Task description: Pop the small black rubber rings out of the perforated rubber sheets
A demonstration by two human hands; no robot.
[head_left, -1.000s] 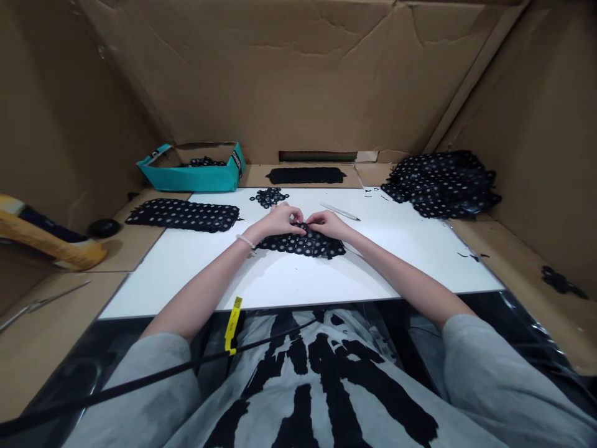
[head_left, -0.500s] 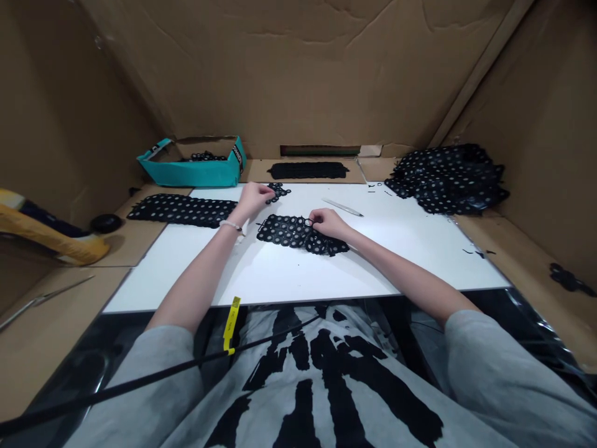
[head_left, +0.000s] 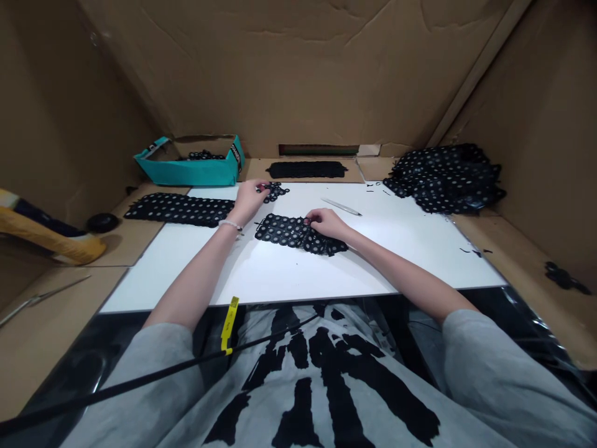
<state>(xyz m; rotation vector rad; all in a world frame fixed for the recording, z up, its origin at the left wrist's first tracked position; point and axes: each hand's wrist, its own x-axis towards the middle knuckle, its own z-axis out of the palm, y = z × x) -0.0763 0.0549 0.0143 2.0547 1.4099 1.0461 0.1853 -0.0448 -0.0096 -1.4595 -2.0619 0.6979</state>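
Note:
My left hand [head_left: 250, 202], wearing a light bracelet, is pinched at the near-left side of a small pile of black rings [head_left: 278, 191]. A small dark piece, seemingly one of those rings, shows at its fingertips. My right hand [head_left: 328, 224] has thumb and fingers pinched together over a black strip with rows of round pale spots [head_left: 282, 230]. It grips the strip near its upper edge, where the right part is bunched and folded; the hand hides some of it. Left of my left hand lies a longer, flat spotted strip [head_left: 180, 208].
A white board [head_left: 298, 280] covers the work surface. A pen [head_left: 342, 206] lies on it. Behind are a teal box [head_left: 191, 173] with black pieces inside and a black stack [head_left: 306, 169]. A spotted heap [head_left: 448, 180] stands right; tweezers [head_left: 44, 297] lie left.
My left hand has drawn slightly left at the ring pile, uncovering more of it. The ring that stood out at my right fingertips is no longer clearly visible; that hand stays on the strip.

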